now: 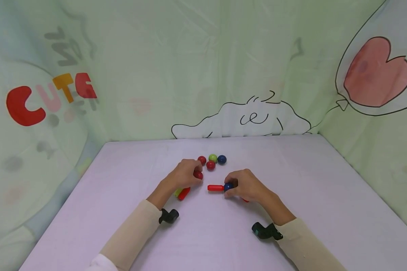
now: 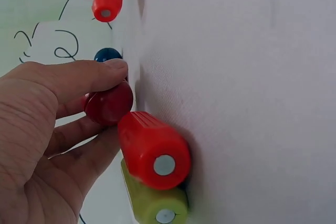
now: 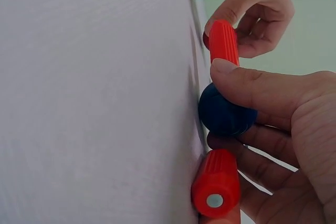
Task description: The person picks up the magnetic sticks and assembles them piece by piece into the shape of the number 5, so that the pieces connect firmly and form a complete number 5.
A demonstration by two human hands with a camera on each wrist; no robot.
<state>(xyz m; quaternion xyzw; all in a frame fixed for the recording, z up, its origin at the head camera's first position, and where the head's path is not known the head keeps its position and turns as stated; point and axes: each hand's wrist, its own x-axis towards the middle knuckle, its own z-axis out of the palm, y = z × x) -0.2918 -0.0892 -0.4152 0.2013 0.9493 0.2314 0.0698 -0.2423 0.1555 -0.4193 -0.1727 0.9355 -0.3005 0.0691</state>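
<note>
Head view: right hand (image 1: pixel 247 185) pinching blue ball (image 1: pixel 228 186)

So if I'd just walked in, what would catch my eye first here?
Probably the two hands at the middle of the lilac table: the left hand pinches a red ball, and the right hand holds a dark blue ball against the end of a red rod. Just behind them sits a small cluster of loose balls, red, green and blue.

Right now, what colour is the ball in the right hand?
Dark blue: the ball pinched by the right hand shows best in the right wrist view.
</note>
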